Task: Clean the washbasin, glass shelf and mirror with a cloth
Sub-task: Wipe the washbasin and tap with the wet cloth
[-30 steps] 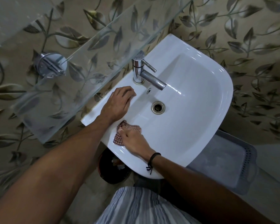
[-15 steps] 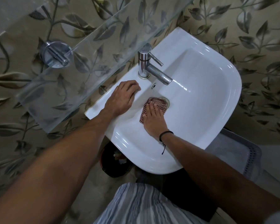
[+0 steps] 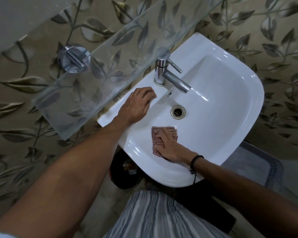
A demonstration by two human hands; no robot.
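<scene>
A white washbasin (image 3: 230,107) is fixed to a leaf-patterned wall. My right hand (image 3: 170,146) presses a red checked cloth (image 3: 157,134) flat against the basin's near inner slope, below the drain (image 3: 177,112). My left hand (image 3: 138,105) rests palm down on the basin's left rim, next to the chrome tap (image 3: 169,76), and holds nothing. The glass shelf (image 3: 100,66) runs above the basin on a chrome bracket (image 3: 74,60). A pale strip at the top left may be the mirror's edge (image 3: 15,19).
Under the basin's near left edge stands a dark bin (image 3: 124,174) with some rubbish in it. A grey plastic basket (image 3: 258,165) sits on the floor to the right. My striped clothing fills the bottom middle.
My right hand slid the cloth from the near rim up to the drain, then back down to the near inner slope. The left hand stayed on the rim.
</scene>
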